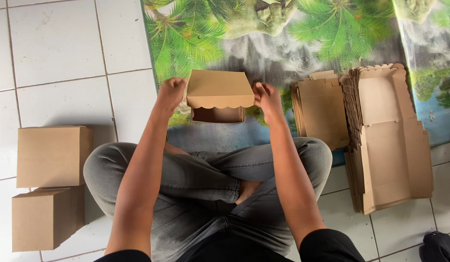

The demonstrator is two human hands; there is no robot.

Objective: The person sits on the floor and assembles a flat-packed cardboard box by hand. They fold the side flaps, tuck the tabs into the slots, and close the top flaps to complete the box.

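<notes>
A brown cardboard box (219,92) with a scalloped lid edge hovers above a printed palm-tree mat (264,43), its lid partly lowered over the open front. My left hand (169,92) grips the box's left side with curled fingers. My right hand (266,97) holds the right side of the lid. Below the box I see my crossed legs in grey trousers (205,184).
Two assembled cardboard boxes (52,155) (43,218) stand on the white tile floor at the left. To the right lie stacks of flat box blanks (387,140) and a smaller stack (319,109). A dark object (438,246) sits at the bottom right corner.
</notes>
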